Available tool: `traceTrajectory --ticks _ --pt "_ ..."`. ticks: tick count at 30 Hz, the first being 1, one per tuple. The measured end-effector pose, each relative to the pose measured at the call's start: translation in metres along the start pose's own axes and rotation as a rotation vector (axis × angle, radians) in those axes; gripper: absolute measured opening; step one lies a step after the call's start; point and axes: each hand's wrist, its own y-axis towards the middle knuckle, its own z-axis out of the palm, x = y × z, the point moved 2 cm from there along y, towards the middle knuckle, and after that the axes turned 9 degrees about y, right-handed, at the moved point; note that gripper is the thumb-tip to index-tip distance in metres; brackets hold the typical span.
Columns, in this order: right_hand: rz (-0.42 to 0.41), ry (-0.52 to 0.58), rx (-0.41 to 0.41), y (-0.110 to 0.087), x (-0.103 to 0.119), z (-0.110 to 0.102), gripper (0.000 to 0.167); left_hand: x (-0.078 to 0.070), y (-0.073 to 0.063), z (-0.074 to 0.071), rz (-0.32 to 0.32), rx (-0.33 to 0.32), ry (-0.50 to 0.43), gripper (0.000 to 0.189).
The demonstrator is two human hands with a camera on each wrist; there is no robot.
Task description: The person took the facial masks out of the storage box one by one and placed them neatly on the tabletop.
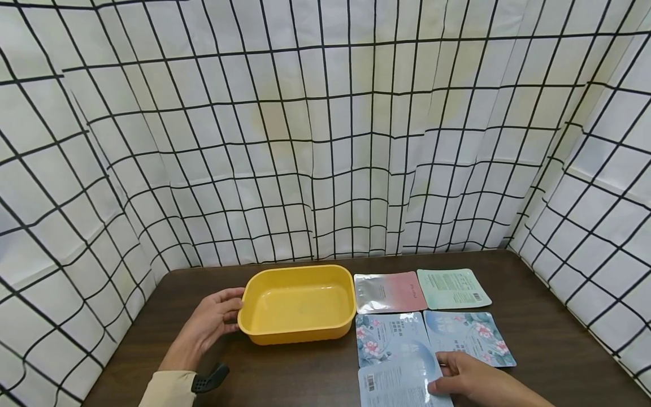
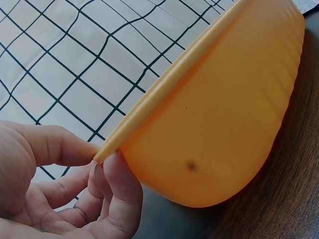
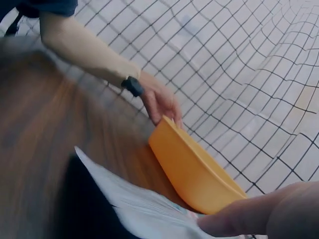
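Note:
My left hand [image 1: 216, 317] pinches the left rim of a yellow plastic basin [image 1: 300, 305] between thumb and fingers. The left wrist view shows this pinch close up on the basin's wall [image 2: 214, 114]. My right hand [image 1: 470, 380] grips the right edge of a light blue face mask packet [image 1: 396, 380], printed side with a barcode up, at the table's near edge. That packet overlaps the lower part of a blue floral mask packet [image 1: 383, 333]. In the right wrist view the held packet [image 3: 144, 204] appears raised and tilted, under the thumb.
Right of the basin lie a silver and pink packet [image 1: 391, 292], a mint green packet [image 1: 454, 288] and another blue floral packet [image 1: 470, 336]. All rest on a dark wooden table [image 1: 290, 373]. White curtains with a black grid [image 1: 315, 141] surround the table's back and sides.

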Motion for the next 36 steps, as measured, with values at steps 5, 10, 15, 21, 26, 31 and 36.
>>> traceTrajectory --ticks 5,10,15,21,26,31,36 --pt "0.009 -0.047 0.006 -0.003 -0.001 -0.003 0.024 0.001 0.000 0.001 -0.002 -0.003 0.000 0.048" --pt "0.033 -0.158 -0.041 -0.004 -0.004 -0.011 0.025 0.001 0.000 0.003 -0.006 -0.003 -0.001 0.047" --pt "0.087 -0.373 -0.216 -0.007 -0.004 -0.016 0.033 0.001 0.000 0.003 -0.001 -0.008 0.009 0.048" --pt "0.061 -0.555 -0.353 -0.011 0.011 -0.010 0.033 0.001 0.000 0.003 -0.002 -0.019 0.027 0.048" --pt "-0.020 -0.736 -0.374 -0.010 0.030 -0.012 0.027 0.000 -0.001 0.001 -0.005 -0.036 0.080 0.051" --pt "-0.084 -0.616 -0.350 -0.003 0.038 -0.015 0.031 0.001 -0.005 -0.001 -0.010 -0.054 0.137 0.051" --pt "-0.127 -0.501 -0.329 0.010 0.045 -0.016 0.037 -0.005 -0.011 -0.002 0.009 -0.082 0.194 0.047"
